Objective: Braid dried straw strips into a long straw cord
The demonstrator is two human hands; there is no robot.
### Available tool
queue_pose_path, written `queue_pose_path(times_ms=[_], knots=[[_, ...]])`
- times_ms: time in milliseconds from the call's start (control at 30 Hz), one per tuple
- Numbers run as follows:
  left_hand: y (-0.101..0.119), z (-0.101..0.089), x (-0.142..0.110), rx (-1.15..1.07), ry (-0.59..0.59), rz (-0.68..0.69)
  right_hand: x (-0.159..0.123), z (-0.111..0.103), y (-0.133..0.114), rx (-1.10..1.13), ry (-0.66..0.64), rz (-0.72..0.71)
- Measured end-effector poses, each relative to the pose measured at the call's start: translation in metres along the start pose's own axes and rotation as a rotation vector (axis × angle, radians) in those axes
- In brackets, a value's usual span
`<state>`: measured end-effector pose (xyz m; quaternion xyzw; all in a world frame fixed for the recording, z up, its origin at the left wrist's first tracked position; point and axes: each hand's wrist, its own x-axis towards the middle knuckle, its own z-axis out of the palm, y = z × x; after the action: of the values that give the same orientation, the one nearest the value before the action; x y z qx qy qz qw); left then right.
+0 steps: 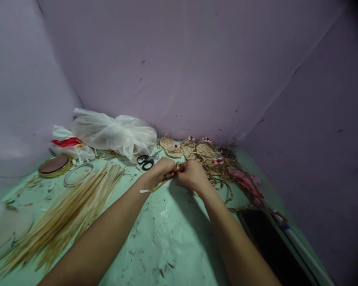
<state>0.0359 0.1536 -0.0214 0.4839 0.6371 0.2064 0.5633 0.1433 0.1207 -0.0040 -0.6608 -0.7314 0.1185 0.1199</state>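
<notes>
My left hand (163, 168) and my right hand (192, 174) meet over the middle of the table, fingers pinched closed and nearly touching. Between them they grip a tan fibre strand (161, 184); its strip shows beneath my left hand, and the rest is mostly hidden by my fingers. Black-handled scissors (148, 161) lie just left of my left hand with their blades parted. Beyond my hands sit several woven fibre pieces (188, 149) with red and white beads (217, 161). Braided fibre cords (226, 190) trail off beside my right hand.
Dried fibre strips (68, 206) spread along the left, near a tape ring (79, 175), a round tin (54, 166) and a white rounded object (6, 230). A plastic bag (116, 133) rests against the back wall. A dark flat object (271, 242) lies by my right forearm. Scraps dot the green tabletop (155, 238).
</notes>
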Motion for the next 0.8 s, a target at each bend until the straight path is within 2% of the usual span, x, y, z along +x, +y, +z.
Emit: queue_pose_path(times_ms=[133,233,333,433,500,600,667,800], knots=[[0.000,-0.003,-0.001,-0.024,0.000,0.009,-0.008,0.003,-0.016,-0.123,0.048,-0.058],[0.001,-0.008,-0.003,-0.022,-0.029,0.025,-0.007,-0.001,-0.012,-0.024,-0.024,-0.085],[0.002,-0.013,-0.005,-0.015,-0.114,0.018,0.002,-0.011,0.005,0.249,-0.081,-0.051],[0.003,-0.018,-0.004,-0.026,-0.208,-0.016,0.010,-0.015,0.018,0.565,0.026,0.155],[0.003,-0.019,-0.004,-0.019,-0.231,-0.021,0.012,-0.010,0.018,0.828,-0.085,0.294],[0.003,-0.019,-0.005,-0.003,-0.228,-0.006,0.011,0.004,0.010,1.064,-0.315,0.360],[0.004,-0.017,-0.007,0.026,-0.223,0.003,0.010,0.011,0.007,1.065,-0.333,0.355],[0.006,-0.015,-0.010,0.219,-0.125,0.053,0.012,0.019,0.010,0.952,-0.237,0.343]])
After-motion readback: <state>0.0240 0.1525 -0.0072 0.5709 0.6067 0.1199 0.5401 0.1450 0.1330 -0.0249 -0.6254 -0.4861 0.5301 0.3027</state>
